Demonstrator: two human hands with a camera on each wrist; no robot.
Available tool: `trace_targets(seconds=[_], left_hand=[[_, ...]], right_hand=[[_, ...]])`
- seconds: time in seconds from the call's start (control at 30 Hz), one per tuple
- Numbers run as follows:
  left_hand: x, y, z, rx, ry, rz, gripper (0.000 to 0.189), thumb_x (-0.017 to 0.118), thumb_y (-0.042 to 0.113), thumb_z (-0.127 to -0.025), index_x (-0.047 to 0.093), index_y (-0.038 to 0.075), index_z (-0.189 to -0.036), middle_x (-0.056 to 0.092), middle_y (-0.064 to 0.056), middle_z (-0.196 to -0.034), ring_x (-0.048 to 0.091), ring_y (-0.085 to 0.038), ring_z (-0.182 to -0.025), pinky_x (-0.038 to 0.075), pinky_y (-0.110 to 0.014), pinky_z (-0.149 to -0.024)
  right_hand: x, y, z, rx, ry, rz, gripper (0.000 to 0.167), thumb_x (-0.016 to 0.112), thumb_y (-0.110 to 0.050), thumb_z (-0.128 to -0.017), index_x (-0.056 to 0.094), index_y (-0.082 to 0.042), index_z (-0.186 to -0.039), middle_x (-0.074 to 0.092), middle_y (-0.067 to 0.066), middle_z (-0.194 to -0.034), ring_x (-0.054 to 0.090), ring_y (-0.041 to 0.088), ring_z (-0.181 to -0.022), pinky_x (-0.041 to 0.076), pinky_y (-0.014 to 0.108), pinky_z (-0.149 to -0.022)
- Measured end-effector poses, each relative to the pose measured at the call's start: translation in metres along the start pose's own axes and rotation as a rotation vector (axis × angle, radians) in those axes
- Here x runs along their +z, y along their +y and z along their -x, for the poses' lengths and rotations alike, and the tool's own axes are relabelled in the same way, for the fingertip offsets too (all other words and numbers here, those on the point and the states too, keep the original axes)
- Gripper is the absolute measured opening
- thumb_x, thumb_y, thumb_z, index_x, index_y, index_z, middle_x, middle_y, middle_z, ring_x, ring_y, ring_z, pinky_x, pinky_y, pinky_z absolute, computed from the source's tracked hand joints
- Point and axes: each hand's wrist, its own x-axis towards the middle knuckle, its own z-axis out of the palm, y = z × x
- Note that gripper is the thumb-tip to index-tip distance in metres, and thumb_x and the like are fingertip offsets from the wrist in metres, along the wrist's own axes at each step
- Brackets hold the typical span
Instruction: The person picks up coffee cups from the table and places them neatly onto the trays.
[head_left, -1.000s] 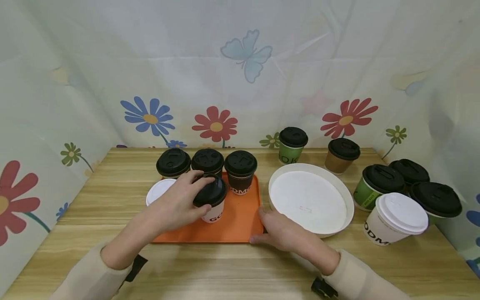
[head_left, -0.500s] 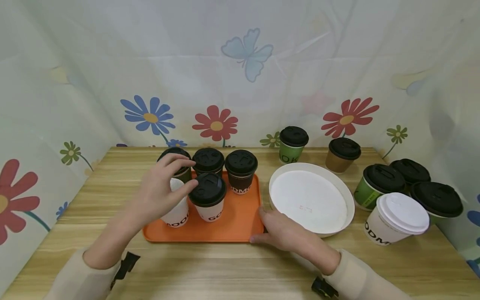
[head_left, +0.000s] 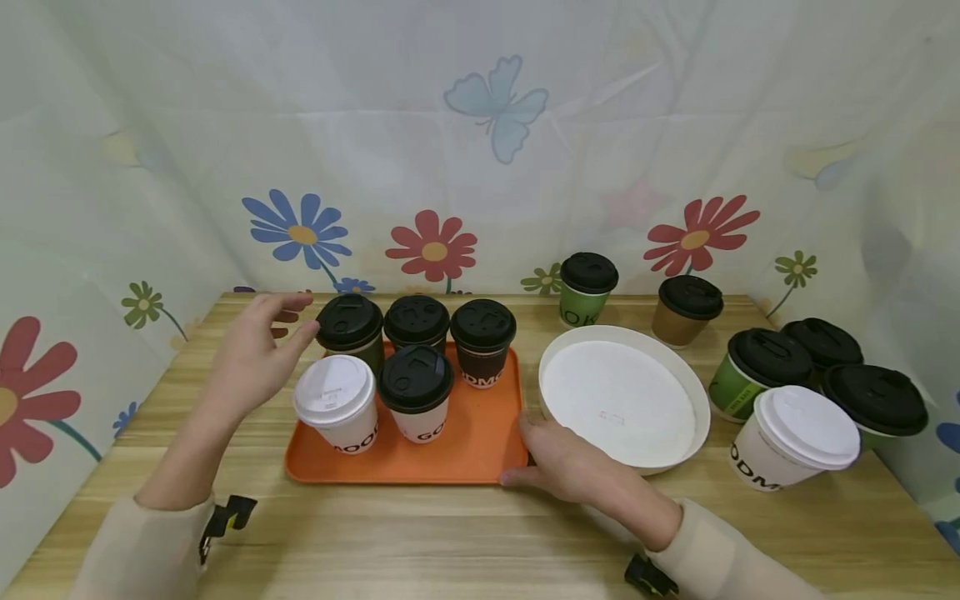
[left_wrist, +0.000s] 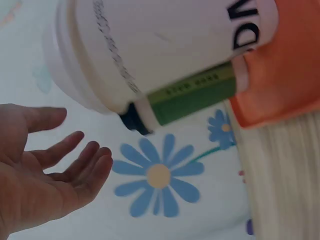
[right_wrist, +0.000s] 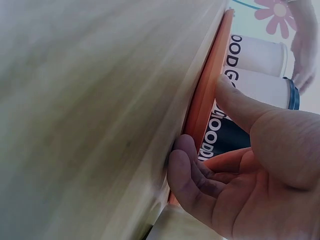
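My left hand [head_left: 258, 354] hovers at the tray's left with nothing in it, fingers loosely bent, beside the white-lidded coffee cup [head_left: 337, 404]. In the left wrist view, its fingertips are apart from that cup. On the orange tray [head_left: 480, 442] a white cup with a black lid [head_left: 416, 392] stands next to the white-lidded one. Behind them are a green cup [head_left: 350, 325], a black-lidded cup [head_left: 417, 321] mostly hidden, and a dark-sleeved cup [head_left: 482, 342]. My right hand [head_left: 562, 458] grips the tray's right edge, thumb on the rim [right_wrist: 210, 85], fingers curled low at its side.
A round white shallow dish [head_left: 622, 400] sits right of the tray, close to my right hand. Behind it stand a green cup [head_left: 585, 292] and a brown cup [head_left: 682, 312]. Several more lidded cups, including a white one [head_left: 791, 437], crowd the right side. A flowered curtain [head_left: 480, 167] backs the table.
My left hand has let go of the black-lidded white cup and drawn back left past the white-lidded cup, uncovering it. My right hand has stayed on the tray edge.
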Motion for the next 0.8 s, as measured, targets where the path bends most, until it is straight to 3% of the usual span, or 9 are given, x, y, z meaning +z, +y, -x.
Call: trace_targets(seconds=[0.07,0.17,0.27,0.43,0.57,0.8], left_hand=[[-0.002,-0.013,-0.004,-0.068,-0.009,0.016,0.037,0.060,0.009,-0.104,0.057,-0.012,-0.133,0.055,-0.032,-0.127,0.056,-0.047,-0.111,0.049,-0.062,-0.092],[-0.005,-0.032,-0.009,-0.183,-0.075,-0.001,0.041,0.056,0.010,-0.105,0.052,-0.015,-0.137,0.054,-0.035,-0.128,0.057,-0.050,-0.113,0.051,-0.061,-0.089],[-0.007,-0.050,-0.014,-0.286,-0.236,-0.038,0.050,0.056,0.014,-0.105,0.044,-0.017,-0.142,0.051,-0.039,-0.132,0.055,-0.052,-0.118,0.051,-0.060,-0.091],[-0.005,-0.071,-0.021,-0.394,-0.517,-0.045,0.067,0.063,0.023,-0.102,0.034,-0.019,-0.146,0.047,-0.041,-0.136,0.061,-0.049,-0.113,0.053,-0.055,-0.092],[0.000,-0.082,-0.022,-0.414,-0.632,-0.015,0.066,0.067,0.015,-0.097,0.037,-0.022,-0.142,0.053,-0.040,-0.128,0.067,-0.040,-0.100,0.056,-0.048,-0.087],[0.015,-0.089,-0.022,-0.359,-0.711,-0.007,0.053,0.070,0.005,-0.088,0.048,-0.020,-0.130,0.065,-0.029,-0.110,0.065,-0.033,-0.095,0.058,-0.038,-0.076]], right_hand=[[0.000,0.000,0.000,-0.005,0.005,0.001,0.090,0.081,-0.040,-0.090,0.041,0.017,-0.145,0.062,0.026,-0.125,0.062,0.021,-0.103,0.052,0.041,-0.090],[0.000,0.000,-0.001,-0.012,0.001,-0.003,0.084,0.081,-0.040,-0.090,0.045,0.016,-0.141,0.065,0.018,-0.109,0.061,0.019,-0.094,0.052,0.040,-0.083],[0.000,-0.001,-0.002,-0.016,-0.001,-0.002,0.079,0.081,-0.040,-0.090,0.048,0.014,-0.138,0.062,0.010,-0.096,0.058,0.017,-0.087,0.051,0.039,-0.078],[0.001,0.000,-0.003,-0.006,-0.009,0.008,0.084,0.080,-0.041,-0.090,0.045,0.015,-0.142,0.063,0.013,-0.102,0.058,0.017,-0.090,0.052,0.039,-0.081],[0.001,0.001,-0.004,0.002,-0.021,0.006,0.086,0.080,-0.042,-0.090,0.044,0.015,-0.143,0.064,0.013,-0.103,0.059,0.017,-0.092,0.052,0.039,-0.082],[0.001,0.001,-0.001,-0.005,-0.005,-0.001,0.090,0.080,-0.040,-0.090,0.040,0.017,-0.146,0.064,0.025,-0.123,0.064,0.023,-0.106,0.053,0.041,-0.090]])
